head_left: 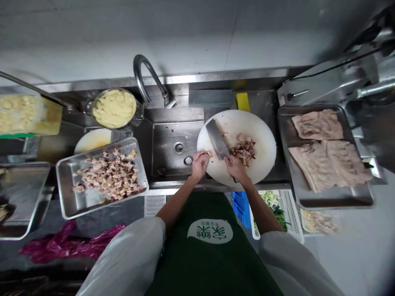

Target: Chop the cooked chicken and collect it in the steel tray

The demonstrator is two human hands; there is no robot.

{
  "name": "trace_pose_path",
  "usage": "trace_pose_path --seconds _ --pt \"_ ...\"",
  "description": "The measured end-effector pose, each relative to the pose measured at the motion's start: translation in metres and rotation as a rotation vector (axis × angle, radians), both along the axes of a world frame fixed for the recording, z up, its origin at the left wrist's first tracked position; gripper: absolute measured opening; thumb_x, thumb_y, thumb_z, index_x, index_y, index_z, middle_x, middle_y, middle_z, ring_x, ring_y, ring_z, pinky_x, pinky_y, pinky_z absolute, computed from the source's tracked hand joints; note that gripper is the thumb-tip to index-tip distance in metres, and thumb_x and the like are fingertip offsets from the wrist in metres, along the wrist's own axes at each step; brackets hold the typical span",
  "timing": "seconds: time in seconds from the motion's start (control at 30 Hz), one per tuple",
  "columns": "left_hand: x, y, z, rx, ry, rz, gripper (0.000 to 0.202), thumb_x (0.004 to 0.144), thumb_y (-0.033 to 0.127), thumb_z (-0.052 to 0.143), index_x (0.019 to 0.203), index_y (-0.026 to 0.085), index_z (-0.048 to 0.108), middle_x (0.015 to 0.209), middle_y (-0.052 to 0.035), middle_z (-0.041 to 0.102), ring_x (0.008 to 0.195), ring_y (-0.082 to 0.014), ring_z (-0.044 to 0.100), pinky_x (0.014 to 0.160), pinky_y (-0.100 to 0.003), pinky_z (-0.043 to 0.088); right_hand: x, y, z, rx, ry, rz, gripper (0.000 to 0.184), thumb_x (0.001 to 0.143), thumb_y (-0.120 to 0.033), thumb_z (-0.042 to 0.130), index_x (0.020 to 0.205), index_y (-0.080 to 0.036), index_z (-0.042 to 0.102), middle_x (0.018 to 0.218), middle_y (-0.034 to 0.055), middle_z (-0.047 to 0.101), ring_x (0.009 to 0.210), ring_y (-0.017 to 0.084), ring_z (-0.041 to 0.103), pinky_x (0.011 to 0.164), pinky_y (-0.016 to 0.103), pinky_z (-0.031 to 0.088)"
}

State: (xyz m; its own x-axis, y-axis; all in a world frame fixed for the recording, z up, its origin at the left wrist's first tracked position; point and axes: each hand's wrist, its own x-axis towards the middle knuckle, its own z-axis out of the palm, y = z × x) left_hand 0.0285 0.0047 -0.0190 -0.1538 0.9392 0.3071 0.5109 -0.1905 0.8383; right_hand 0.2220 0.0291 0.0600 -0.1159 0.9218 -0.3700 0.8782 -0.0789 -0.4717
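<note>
My right hand [237, 168] is wrapped round the handle of a cleaver [217, 139], whose broad blade lies over the left part of a round white cutting board [262, 164]. At the board's left edge, the fingers of my left hand [200, 165] pinch a small piece of meat [210, 154]. Just right of the blade is a pile of chopped dark meat [243, 151]. The board rests across the right side of a steel sink [165, 135].
Left of the sink, a metal tray [66, 201] holds chopped meat pieces. Behind it stands a pot of pale yellow slices [114, 108], near a curved faucet [140, 68]. A tray [336, 201] with large meat slabs stands right. A yellow sponge [242, 101] lies behind the board.
</note>
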Motion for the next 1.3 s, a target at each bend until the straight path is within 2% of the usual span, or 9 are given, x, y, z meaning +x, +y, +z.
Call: trace_pose_path --seconds 0.13,0.3,0.37,0.5,0.63,0.8,0.9,1.07,1.3 --pt "0.002 0.003 0.009 -0.023 -0.06 0.004 0.016 0.095 0.032 0.063 0.09 0.019 0.073 0.096 -0.0072 0.068 0.094 -0.0196 0.065 0.089 -0.036 0.053 0.012 -0.014 0.016 0.222 -0.058 -0.013 0.033 0.1 -0.031 0.041 0.097 -0.012 0.068 0.093 0.0168 0.071 0.091 0.029 0.065 0.084 0.036 0.046" --pt "-0.012 -0.009 0.018 -0.025 -0.117 0.388 0.02 0.096 0.032 0.059 0.084 0.018 0.068 0.082 -0.0033 0.063 0.078 -0.0148 0.06 0.074 -0.028 0.05 -0.019 -0.033 0.052 0.261 -0.031 0.043 0.042 0.105 -0.031 0.031 0.111 -0.012 0.068 0.091 0.0169 0.073 0.082 0.027 0.067 0.08 0.035 0.046" --pt "-0.017 -0.015 0.017 -0.016 -0.091 0.43 0.021 0.096 0.033 0.057 0.085 0.018 0.067 0.083 -0.0036 0.063 0.079 -0.0151 0.06 0.074 -0.028 0.049 -0.037 -0.035 0.055 0.199 -0.049 0.075 0.045 0.106 -0.031 0.028 0.121 -0.012 0.065 0.092 0.0163 0.074 0.082 0.026 0.069 0.078 0.033 0.047" --pt "-0.01 -0.015 0.007 -0.034 0.022 0.121 0.023 0.099 0.036 0.055 0.095 0.019 0.07 0.1 -0.0082 0.068 0.098 -0.0202 0.064 0.09 -0.037 0.052 -0.063 -0.028 0.037 -0.054 -0.158 0.163 0.042 0.107 -0.027 0.028 0.122 -0.012 0.064 0.092 0.0154 0.075 0.082 0.024 0.071 0.074 0.029 0.046" --pt "0.001 -0.008 0.0 -0.058 0.092 -0.035 0.028 0.101 0.036 0.05 0.101 0.019 0.071 0.105 -0.0096 0.068 0.106 -0.0224 0.062 0.098 -0.042 0.051 -0.06 -0.019 0.028 -0.094 -0.155 0.175 0.041 0.107 -0.03 0.031 0.117 -0.013 0.067 0.1 0.0162 0.075 0.091 0.025 0.071 0.078 0.029 0.047" --pt "0.008 -0.01 0.01 -0.164 0.26 -0.126 0.036 0.099 0.044 0.055 0.12 0.018 0.067 0.126 -0.0146 0.062 0.129 -0.0275 0.052 0.111 -0.046 0.043 0.002 -0.014 0.051 0.016 -0.21 0.025 0.042 0.106 -0.034 0.034 0.115 -0.012 0.067 0.1 0.0179 0.074 0.094 0.028 0.07 0.082 0.031 0.047" --pt "0.027 -0.004 0.018 -0.209 0.393 -0.207 0.082 0.082 0.062 0.072 0.148 0.019 0.048 0.158 -0.02 0.032 0.151 -0.0388 0.024 0.12 -0.056 0.03 0.063 -0.013 0.059 0.032 -0.376 -0.15 0.045 0.106 -0.038 0.033 0.121 -0.009 0.064 0.093 0.0197 0.073 0.086 0.029 0.071 0.078 0.033 0.048" --pt "0.08 0.042 0.019 -0.221 0.385 -0.251 0.095 0.085 0.07 0.061 0.158 0.018 0.031 0.168 -0.0194 0.007 0.155 -0.0438 0.004 0.123 -0.064 0.017 0.122 -0.02 0.04 -0.039 -0.557 -0.295 0.043 0.105 -0.033 0.032 0.12 -0.007 0.063 0.095 0.025 0.072 0.089 0.032 0.072 0.08 0.038 0.051" --pt "0.112 0.101 0.007 -0.128 0.303 -0.406 0.074 0.098 0.063 0.043 0.153 0.014 0.038 0.163 -0.0185 0.027 0.154 -0.0349 0.017 0.126 -0.057 0.019 0.093 -0.039 0.021 -0.095 -0.373 -0.123 0.036 0.105 -0.03 0.033 0.113 -0.011 0.062 0.088 0.0197 0.073 0.086 0.028 0.073 0.079 0.034 0.05"
